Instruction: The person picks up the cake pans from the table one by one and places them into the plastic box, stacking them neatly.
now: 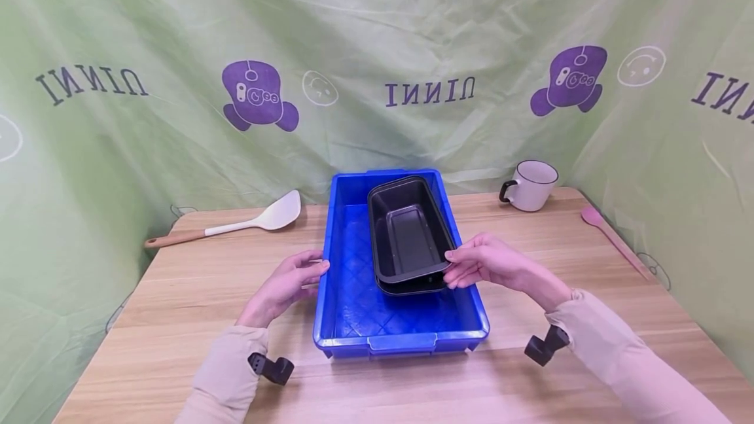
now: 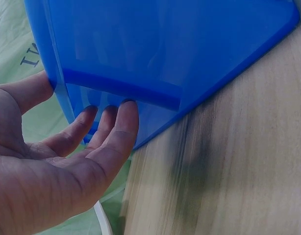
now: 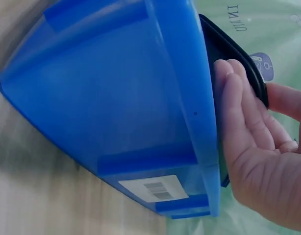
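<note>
A black loaf pan [image 1: 406, 228] lies at a slant in the right half of a blue plastic bin [image 1: 353, 313]. Beneath its near end shows the rim of a second black loaf pan [image 1: 406, 290], with a gap between the two. My right hand [image 1: 485, 264] pinches the upper pan's near right corner, thumb on top and fingers below; in the right wrist view the black rim [image 3: 256, 73] runs between thumb and fingers. On the other side my left hand [image 1: 291, 280] holds the bin's left edge, thumb on the rim and bent fingers [image 2: 126, 117] against the outer wall.
A white spatula [image 1: 277, 214] with a wooden handle lies back left on the wooden table [image 1: 235, 260]. At the back right stands a white mug [image 1: 533, 187] with a black handle, and a pink spoon-like utensil [image 1: 615, 241] lies along the right edge. Green cloth surrounds the table.
</note>
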Motion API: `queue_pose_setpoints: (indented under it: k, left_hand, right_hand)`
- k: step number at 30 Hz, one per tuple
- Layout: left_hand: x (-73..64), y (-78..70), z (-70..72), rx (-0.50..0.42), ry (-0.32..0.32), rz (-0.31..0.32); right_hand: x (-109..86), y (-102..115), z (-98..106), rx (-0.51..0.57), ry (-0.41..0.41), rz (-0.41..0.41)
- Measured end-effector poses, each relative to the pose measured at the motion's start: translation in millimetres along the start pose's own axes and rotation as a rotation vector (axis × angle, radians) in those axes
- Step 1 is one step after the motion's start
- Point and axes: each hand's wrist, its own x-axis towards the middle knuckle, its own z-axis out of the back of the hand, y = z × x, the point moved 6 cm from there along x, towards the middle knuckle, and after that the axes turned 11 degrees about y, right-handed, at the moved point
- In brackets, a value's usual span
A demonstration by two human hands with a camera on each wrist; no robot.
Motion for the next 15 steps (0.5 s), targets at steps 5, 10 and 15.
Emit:
queue_pose_setpoints:
  k: [5,10,15]
  left_hand:
    - [-0.2,0.0,0.9,-0.001,-0.007,0.001]
    - [0.1,0.0,1.2,0.004,-0.004,0.0]
    - [0.5,0.4,0.5,0.008,0.004,-0.001]
  right_hand:
    - [-0.1,4.0,3.0,-0.144,-0.081,-0.043]
    - [-1.6,6.4,5.8,-0.295,-0.138,-0.067]
    - [-3.1,7.7,8.1,-0.392,-0.178,-0.08]
